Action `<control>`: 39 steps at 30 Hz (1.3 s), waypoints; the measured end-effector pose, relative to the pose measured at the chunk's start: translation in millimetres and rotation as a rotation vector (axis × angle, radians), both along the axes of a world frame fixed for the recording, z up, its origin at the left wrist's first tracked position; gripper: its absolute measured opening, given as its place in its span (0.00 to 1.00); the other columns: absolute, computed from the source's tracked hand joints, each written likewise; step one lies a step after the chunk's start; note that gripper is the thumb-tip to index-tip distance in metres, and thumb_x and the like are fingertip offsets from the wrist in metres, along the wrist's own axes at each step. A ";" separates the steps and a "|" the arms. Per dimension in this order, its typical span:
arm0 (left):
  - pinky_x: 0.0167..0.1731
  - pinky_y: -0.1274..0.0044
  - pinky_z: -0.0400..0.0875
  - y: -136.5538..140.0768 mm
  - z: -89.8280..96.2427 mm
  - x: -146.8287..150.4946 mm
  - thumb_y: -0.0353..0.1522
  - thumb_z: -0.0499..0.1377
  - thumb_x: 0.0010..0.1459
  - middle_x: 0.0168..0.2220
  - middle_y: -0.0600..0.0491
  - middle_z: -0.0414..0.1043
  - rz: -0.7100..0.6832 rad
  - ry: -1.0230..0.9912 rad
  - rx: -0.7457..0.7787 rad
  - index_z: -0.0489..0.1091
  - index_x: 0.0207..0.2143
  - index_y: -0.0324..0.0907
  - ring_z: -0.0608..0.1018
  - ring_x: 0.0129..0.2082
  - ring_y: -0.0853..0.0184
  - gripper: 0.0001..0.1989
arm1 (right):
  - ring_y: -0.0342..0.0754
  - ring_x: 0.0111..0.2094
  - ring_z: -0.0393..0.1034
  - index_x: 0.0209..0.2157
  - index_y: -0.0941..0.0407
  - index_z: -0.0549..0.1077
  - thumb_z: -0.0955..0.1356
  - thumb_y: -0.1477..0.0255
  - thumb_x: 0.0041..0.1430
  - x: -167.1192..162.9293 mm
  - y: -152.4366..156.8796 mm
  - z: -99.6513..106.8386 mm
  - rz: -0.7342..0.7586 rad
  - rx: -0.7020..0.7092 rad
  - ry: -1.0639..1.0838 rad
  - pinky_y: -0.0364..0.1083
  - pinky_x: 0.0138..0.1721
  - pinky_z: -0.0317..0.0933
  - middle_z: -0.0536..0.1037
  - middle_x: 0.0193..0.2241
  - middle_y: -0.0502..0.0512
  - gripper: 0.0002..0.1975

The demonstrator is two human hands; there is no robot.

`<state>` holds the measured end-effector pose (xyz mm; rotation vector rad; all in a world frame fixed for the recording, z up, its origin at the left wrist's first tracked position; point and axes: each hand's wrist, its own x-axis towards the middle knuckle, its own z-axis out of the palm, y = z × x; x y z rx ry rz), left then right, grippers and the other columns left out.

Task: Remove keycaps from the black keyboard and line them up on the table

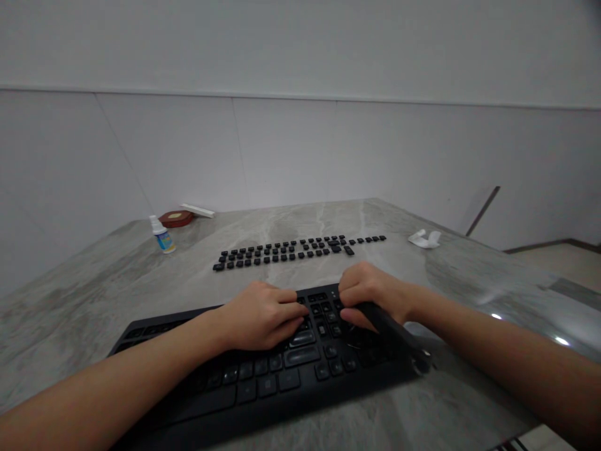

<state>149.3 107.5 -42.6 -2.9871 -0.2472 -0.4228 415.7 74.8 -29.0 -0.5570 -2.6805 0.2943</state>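
Note:
A black keyboard lies slanted on the marble-patterned table in front of me, some keycaps in place and the upper and right-hand parts showing bare key positions. My left hand rests palm down across its middle, fingers stretched over the keys beside the navigation block. Over the number pad, my right hand is closed around a black-handled tool that slants down to the right. A thin wire-like curve shows beneath that hand; the tool's kind is unclear. Loose black keycaps sit in rows beyond the keyboard.
A white spray bottle with a blue label stands at the far left, near a reddish-brown box and a white strip. Crumpled white tissue lies at the right. Behind the table rises a pale wall.

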 end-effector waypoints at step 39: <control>0.21 0.76 0.62 -0.1 -0.1 0.7 0.32 0.51 0.65 0.30 0.52 0.72 -0.003 -0.003 0.015 0.72 0.45 0.41 0.73 0.24 0.68 0.12 | 0.40 0.18 0.52 0.17 0.56 0.58 0.62 0.71 0.60 -0.3 -0.4 2.5 0.013 0.116 0.010 0.45 0.24 0.43 0.60 0.15 0.47 0.18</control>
